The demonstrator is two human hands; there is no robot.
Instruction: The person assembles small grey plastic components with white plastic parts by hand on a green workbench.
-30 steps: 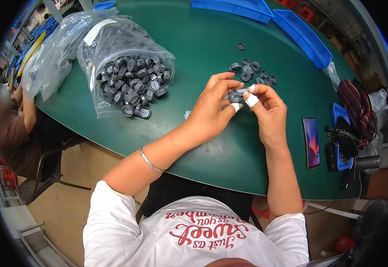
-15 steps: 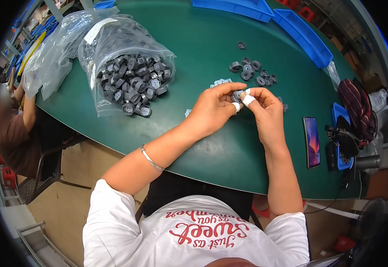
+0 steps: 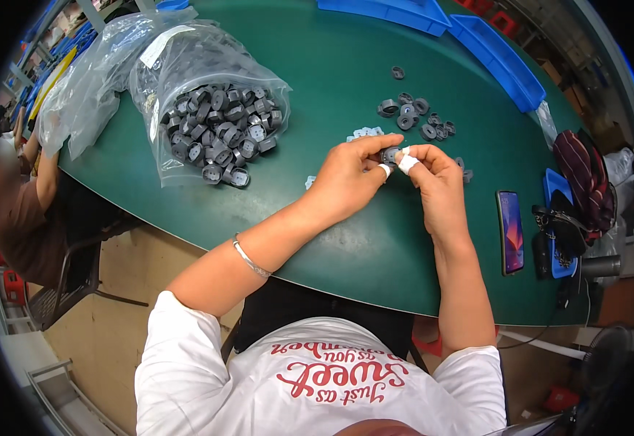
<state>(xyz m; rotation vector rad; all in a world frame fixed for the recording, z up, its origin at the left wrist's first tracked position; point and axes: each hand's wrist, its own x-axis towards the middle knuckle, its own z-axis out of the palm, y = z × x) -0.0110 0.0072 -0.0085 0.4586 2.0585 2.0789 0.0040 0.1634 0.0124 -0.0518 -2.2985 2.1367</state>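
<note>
As left hand [image 3: 350, 174] and right hand [image 3: 440, 178] meet, a grey part [image 3: 388, 155] sits between

While the left hand grips the part over the green table [image 3: 331, 80], the right hand, its thumb wrapped in white tape [image 3: 407, 163], pinches the other side; dark round pieces [image 3: 408, 120] lie beyond the hands; an open clear bag [image 3: 219, 62] of similar pieces [image 3: 222, 123] lies leftward, a phone [image 3: 510, 232] rightward.

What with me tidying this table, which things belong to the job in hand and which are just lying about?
Job, apparently:
grey part held between left hand and right hand
similar parts in the clear bag
loose dark parts beyond the hands
pale pieces by the left hand

Lying about, apparently:
phone
striped cloth
black items in small blue tray
</note>
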